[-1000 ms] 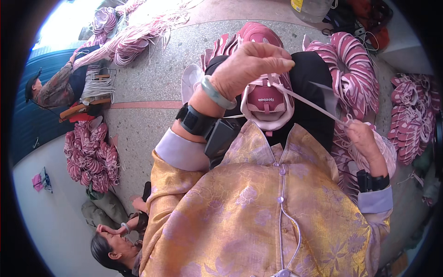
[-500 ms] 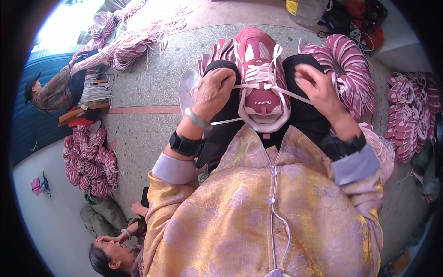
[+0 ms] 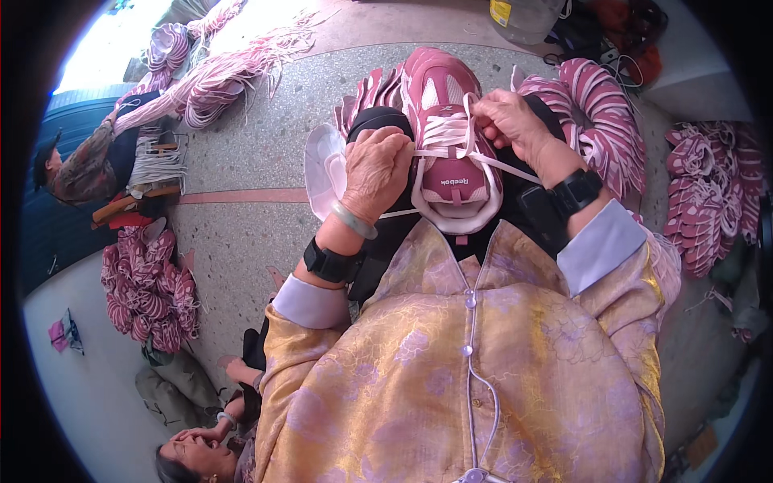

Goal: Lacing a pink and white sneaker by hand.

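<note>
A pink and white sneaker upper [image 3: 452, 179] lies between my knees, toe pointing away from me. White laces [image 3: 449, 129] cross its front. My left hand [image 3: 375, 171] is closed at the shoe's left side, gripping a lace that runs taut from the eyelets. My right hand [image 3: 512, 122] leans over the right side, thumb and forefinger pinching a lace that rises from the top of the lacing. Another lace strand stretches from the shoe to below my right wrist. The left fingertips are partly hidden by the back of that hand.
Beside my right knee lies a ring of pink and white uppers [image 3: 602, 121]; more bundles [image 3: 708, 193] sit farther right. A pale, curved piece [image 3: 324, 169] is beside my left knee. At left are another pile [image 3: 149, 282], a seated person [image 3: 88, 169] and, lower, another person [image 3: 201, 451].
My right hand has moved left and away from me, from the open space beside the shoe to the upright lace, which it now pinches. The left hand stays about where it was.
</note>
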Tool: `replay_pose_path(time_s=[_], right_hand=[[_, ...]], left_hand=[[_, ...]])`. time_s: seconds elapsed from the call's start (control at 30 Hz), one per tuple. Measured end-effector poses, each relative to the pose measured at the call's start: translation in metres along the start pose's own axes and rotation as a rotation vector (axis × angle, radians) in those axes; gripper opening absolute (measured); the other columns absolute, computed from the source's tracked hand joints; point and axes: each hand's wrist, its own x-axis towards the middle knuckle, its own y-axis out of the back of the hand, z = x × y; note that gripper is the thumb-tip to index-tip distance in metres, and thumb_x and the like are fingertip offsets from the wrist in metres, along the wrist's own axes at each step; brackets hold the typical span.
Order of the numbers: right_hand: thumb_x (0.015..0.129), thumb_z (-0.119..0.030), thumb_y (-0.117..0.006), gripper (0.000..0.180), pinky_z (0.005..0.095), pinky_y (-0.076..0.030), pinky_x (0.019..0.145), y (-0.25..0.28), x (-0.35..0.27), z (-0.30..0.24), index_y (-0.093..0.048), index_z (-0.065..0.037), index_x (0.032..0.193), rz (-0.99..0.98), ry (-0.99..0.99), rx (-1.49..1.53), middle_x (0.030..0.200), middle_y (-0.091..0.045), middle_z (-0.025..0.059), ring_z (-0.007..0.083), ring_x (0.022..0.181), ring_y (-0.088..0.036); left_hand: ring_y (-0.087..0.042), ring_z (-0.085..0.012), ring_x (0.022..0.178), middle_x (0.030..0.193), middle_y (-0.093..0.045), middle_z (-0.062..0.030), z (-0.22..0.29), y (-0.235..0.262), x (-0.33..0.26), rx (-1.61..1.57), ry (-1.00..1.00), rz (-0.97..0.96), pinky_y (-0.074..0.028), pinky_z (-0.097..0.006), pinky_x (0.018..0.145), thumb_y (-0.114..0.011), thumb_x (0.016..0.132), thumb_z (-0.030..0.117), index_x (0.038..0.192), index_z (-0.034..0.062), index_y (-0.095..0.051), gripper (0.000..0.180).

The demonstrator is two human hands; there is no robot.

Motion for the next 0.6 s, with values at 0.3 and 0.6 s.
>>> replay_pose_path(time_s=[0.3,0.6], right_hand=[[0.087,-0.017,-0.054,0.011,0.0178,-0.041,0.050,-0.006,-0.005,-0.001,-0.054,-0.006,0.084,0.123,0.377,0.077,0.070,-0.054,-0.0019,0.0042,0.054,-0.048],[0.085,-0.008,-0.054,0.010,0.0234,-0.047,0.066,-0.008,-0.027,0.008,-0.049,-0.002,0.091,0.148,0.530,0.514,0.077,-0.058,0.0068,0.0109,0.066,-0.057]], left_hand=[[-0.055,-0.0206,0.089,0.094,-0.062,-0.0024,0.003,-0.002,-0.001,0.030,0.030,-0.116,-0.037,-0.032,0.080,-0.056,0.082,0.021,0.083,0.0071,-0.063,0.016],[-0.058,-0.0239,0.080,0.081,-0.063,-0.0062,0.001,-0.002,0.003,-0.071,0.019,-0.114,-0.042,-0.034,0.073,-0.057,0.080,0.017,0.083,0.0052,-0.061,0.013]])
